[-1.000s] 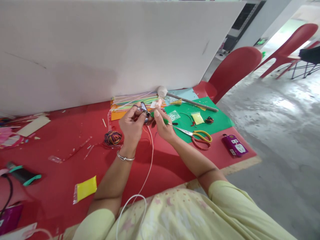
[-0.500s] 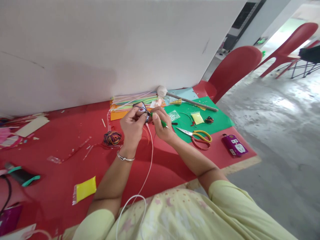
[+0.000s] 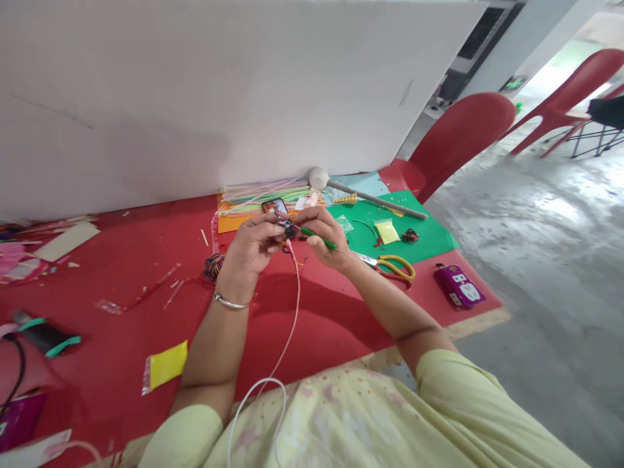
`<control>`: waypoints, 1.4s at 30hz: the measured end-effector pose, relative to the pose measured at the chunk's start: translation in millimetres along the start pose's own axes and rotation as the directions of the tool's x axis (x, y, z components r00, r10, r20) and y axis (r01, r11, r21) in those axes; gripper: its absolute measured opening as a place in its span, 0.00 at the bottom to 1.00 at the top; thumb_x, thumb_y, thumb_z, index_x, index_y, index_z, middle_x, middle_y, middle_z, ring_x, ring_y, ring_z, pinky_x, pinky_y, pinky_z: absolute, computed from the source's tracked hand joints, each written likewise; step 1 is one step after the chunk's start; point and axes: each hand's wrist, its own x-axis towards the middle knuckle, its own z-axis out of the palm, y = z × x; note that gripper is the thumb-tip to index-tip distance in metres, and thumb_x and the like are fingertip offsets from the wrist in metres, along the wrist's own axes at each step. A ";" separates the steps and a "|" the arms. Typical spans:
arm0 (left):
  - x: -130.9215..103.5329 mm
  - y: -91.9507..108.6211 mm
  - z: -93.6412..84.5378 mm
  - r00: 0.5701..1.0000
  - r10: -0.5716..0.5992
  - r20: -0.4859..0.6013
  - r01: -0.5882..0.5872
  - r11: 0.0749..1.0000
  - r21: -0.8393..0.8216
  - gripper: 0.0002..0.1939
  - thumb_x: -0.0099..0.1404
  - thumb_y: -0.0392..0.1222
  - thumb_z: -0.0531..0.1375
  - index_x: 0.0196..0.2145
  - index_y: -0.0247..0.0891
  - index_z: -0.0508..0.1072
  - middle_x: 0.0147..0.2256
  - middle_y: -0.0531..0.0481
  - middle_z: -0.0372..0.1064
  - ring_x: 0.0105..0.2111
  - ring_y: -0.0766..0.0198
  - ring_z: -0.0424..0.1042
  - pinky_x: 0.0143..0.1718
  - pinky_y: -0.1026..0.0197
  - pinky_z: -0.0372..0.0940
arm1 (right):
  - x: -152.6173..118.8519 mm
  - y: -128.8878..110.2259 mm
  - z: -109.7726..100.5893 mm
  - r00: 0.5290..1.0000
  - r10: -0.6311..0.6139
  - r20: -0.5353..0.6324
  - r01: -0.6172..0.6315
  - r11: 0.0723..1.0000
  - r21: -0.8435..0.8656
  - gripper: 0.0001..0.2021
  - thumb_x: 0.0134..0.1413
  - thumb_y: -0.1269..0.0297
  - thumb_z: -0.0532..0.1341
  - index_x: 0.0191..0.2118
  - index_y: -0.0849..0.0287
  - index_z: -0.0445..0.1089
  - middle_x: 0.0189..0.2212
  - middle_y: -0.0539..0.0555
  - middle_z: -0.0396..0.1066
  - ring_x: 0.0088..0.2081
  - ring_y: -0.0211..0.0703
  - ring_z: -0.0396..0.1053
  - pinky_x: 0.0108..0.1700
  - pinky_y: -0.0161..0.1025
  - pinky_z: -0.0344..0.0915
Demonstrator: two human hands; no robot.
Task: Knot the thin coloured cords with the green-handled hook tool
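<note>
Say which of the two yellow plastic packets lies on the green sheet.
The smaller-looking packet beside the dark multicoloured bundle; the green sheet is under it. The other yellow packet lies on the red tabletop, lower left.

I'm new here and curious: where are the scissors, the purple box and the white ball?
Scissors (image 3: 402, 261): head view, yellow handle.
Purple box (image 3: 458, 286): head view, top face.
White ball (image 3: 318, 178): head view, middle.

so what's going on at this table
A person's left hand pinches a small dark piece, while the right hand holds a green-handled tool up to it. A phone lies just beyond the hands. The scissors lie partly behind the right forearm, and a ball of yarn sits beside the left wrist.
</note>
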 end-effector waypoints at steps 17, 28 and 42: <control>-0.8 2.8 -6.9 0.999 0.049 0.014 -0.051 0.985 0.166 0.09 0.40 0.34 0.68 0.25 0.35 0.83 0.18 0.52 0.69 0.17 0.72 0.61 0.17 0.69 0.52 | 9.9 -9.7 -42.8 0.956 -0.103 0.274 0.158 0.970 -0.185 0.12 0.74 0.61 0.58 0.53 0.58 0.75 0.50 0.62 0.78 0.53 0.50 0.78 0.55 0.49 0.77; -1.5 -0.3 -11.7 0.992 0.046 0.119 -0.076 0.960 0.268 0.09 0.42 0.33 0.68 0.25 0.36 0.84 0.22 0.50 0.75 0.18 0.72 0.63 0.19 0.67 0.57 | 26.6 -26.0 -66.8 0.913 0.034 0.406 -0.065 0.996 0.063 0.12 0.73 0.62 0.60 0.46 0.60 0.80 0.46 0.60 0.79 0.50 0.45 0.78 0.55 0.43 0.74; -3.4 -21.1 15.9 0.905 0.421 -0.063 -0.385 0.873 0.299 0.11 0.52 0.35 0.70 0.36 0.40 0.86 0.28 0.52 0.77 0.24 0.68 0.71 0.25 0.65 0.62 | -0.4 -22.2 22.6 0.525 0.804 0.280 -0.678 0.195 0.709 0.29 0.59 0.29 0.60 0.37 0.55 0.69 0.30 0.49 0.73 0.26 0.36 0.71 0.21 0.31 0.63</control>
